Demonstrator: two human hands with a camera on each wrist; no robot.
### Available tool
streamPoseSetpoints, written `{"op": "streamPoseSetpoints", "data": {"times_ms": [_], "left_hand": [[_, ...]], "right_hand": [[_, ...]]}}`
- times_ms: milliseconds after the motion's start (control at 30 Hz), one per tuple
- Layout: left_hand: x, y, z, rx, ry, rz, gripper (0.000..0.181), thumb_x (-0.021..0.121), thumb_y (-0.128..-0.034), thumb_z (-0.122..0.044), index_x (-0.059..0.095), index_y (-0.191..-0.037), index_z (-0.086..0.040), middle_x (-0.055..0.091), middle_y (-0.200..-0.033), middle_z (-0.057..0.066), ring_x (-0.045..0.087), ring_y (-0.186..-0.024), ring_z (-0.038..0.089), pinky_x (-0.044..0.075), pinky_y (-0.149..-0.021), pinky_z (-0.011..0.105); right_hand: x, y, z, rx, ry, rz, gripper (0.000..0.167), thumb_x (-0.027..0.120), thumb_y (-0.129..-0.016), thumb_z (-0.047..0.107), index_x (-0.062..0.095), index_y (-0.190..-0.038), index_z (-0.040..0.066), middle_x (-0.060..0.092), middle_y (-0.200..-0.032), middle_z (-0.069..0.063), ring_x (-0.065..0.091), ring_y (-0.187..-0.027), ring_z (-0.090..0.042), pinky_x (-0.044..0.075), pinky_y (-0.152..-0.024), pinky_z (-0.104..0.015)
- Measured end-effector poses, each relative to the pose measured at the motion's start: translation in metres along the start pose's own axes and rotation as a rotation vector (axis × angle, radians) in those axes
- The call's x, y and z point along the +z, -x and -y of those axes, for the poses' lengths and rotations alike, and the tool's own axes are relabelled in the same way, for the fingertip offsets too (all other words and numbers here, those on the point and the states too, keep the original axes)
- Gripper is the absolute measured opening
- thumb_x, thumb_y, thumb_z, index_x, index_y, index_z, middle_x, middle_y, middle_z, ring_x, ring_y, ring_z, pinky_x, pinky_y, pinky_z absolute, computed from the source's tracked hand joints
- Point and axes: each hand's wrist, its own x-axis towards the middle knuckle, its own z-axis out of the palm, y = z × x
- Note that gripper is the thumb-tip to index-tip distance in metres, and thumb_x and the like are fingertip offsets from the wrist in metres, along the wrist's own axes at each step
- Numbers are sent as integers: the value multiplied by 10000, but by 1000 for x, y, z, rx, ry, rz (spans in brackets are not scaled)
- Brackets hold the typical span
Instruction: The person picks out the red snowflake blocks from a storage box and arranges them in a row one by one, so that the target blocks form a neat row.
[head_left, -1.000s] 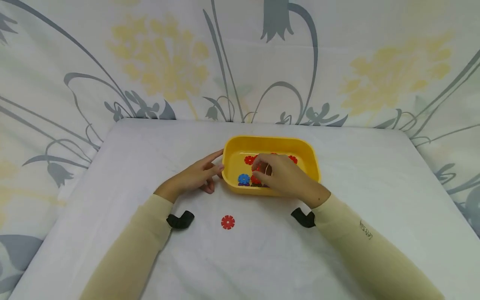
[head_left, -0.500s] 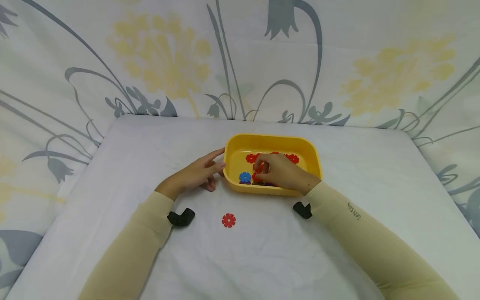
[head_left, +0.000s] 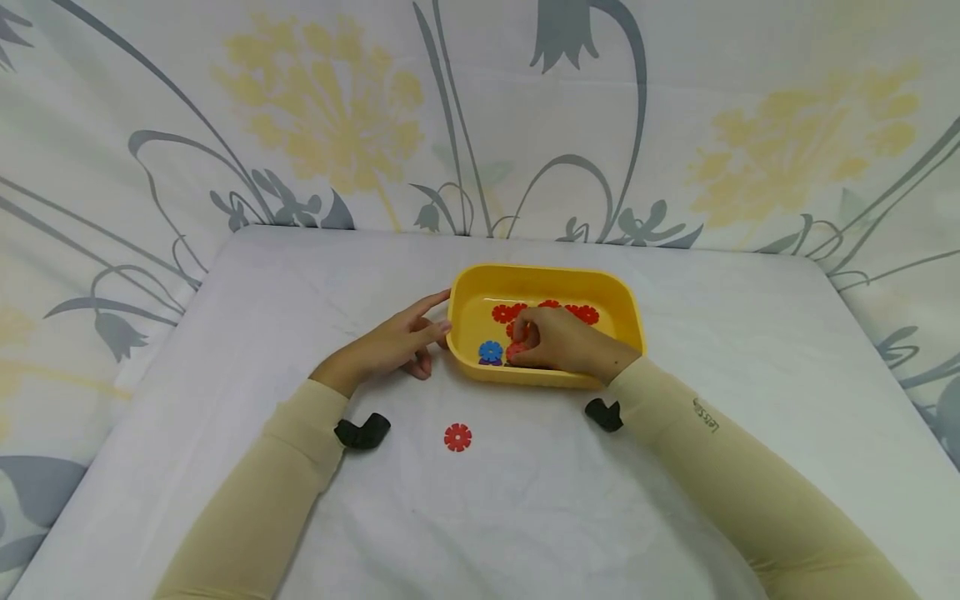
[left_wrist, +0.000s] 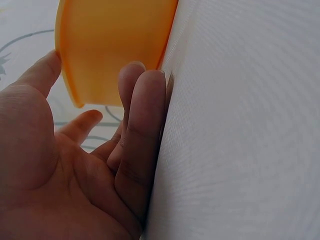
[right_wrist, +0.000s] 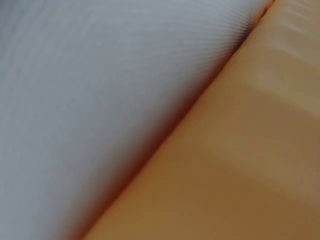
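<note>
Right hand (head_left: 561, 340) moved lower and further into yellow tray (head_left: 517, 376), fingertips down to red flower piece (head_left: 515, 350).

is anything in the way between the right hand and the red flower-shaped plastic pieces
Nothing visible: the right hand reaches over the near wall of the yellow plastic tray and is down among the red flower-shaped pieces. Whether it pinches one is unclear.

Soft light, right wrist view seemingly blurred
</note>
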Motion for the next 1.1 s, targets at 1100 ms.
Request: {"op": "streamPoseSetpoints", "data": {"times_ms": [1100], "left_hand": [[-2, -2, 5, 44, -7, 9, 699, 501, -1026, -488, 130, -1600, -343, 621, -1223, 157, 621, -758, 221, 597, -715, 311]], "right_hand": [[63, 43, 90, -556, -249, -74, 196, 712, -922, 72, 671, -1113, 93, 689, -919, -3, 605, -716, -19, 568, -709, -204]]}}
